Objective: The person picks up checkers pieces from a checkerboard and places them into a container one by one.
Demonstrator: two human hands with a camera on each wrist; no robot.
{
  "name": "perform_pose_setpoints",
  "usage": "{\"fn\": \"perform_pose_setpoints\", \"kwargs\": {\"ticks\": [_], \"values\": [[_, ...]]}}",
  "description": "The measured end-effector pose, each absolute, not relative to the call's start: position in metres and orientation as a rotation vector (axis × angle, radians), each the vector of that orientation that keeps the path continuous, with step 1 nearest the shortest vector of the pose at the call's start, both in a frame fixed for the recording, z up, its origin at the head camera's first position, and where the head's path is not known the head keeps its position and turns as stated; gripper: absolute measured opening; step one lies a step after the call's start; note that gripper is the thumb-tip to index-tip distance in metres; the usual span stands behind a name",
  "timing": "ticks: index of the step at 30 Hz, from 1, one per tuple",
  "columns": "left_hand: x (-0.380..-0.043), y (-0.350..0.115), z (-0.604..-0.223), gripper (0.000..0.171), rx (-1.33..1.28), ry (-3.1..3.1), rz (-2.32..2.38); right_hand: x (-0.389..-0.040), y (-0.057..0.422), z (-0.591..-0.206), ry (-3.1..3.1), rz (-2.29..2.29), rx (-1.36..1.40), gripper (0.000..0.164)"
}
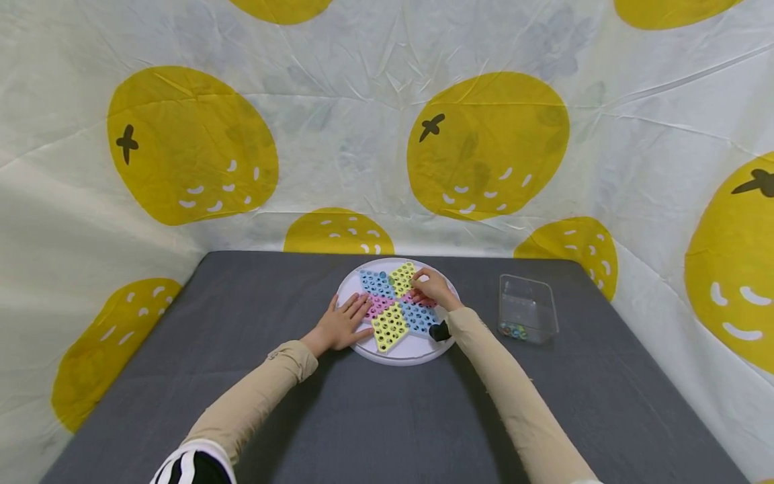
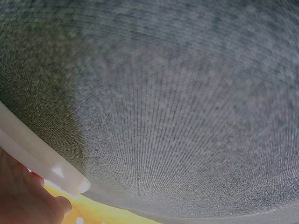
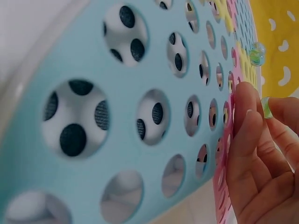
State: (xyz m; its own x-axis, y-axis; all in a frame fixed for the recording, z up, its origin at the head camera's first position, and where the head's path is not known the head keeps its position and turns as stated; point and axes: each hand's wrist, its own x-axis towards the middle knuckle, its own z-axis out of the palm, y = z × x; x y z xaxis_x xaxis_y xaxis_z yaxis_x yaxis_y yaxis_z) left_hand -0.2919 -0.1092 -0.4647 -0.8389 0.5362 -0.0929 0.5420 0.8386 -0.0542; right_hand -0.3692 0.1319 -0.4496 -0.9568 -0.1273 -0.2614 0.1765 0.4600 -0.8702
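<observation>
A round white Chinese checkers board (image 1: 399,359) lies on the table, its star of blue, yellow and pink sections full of holes. My left hand (image 1: 341,324) rests on the board's left edge with fingers spread straight; the left wrist view catches only part of that hand (image 2: 28,196) beside the white rim (image 2: 42,154). Over the far right part of the star, my right hand (image 1: 432,286) pinches a greenish glass marble (image 3: 266,107) between thumb and finger. Another marble (image 3: 257,53) sits on the board beyond the fingers, on the far blue section in the head view.
Right of the board stands a clear plastic box (image 1: 527,296) with several marbles (image 1: 512,330) gathered at its near left corner. A dark grey cloth (image 1: 387,417) covers the table. Behind hangs a white curtain (image 1: 351,148) printed with yellow fruit.
</observation>
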Motion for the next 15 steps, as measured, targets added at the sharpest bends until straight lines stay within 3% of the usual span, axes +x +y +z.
{"fn": "perform_pose_setpoints", "kwargs": {"ticks": [15], "values": [[-0.295, -0.110, -0.470, 0.069, 0.886, 2.947, -0.109, -0.351, 0.132, -0.437, 2.451, -1.428, 0.021, 0.020]]}}
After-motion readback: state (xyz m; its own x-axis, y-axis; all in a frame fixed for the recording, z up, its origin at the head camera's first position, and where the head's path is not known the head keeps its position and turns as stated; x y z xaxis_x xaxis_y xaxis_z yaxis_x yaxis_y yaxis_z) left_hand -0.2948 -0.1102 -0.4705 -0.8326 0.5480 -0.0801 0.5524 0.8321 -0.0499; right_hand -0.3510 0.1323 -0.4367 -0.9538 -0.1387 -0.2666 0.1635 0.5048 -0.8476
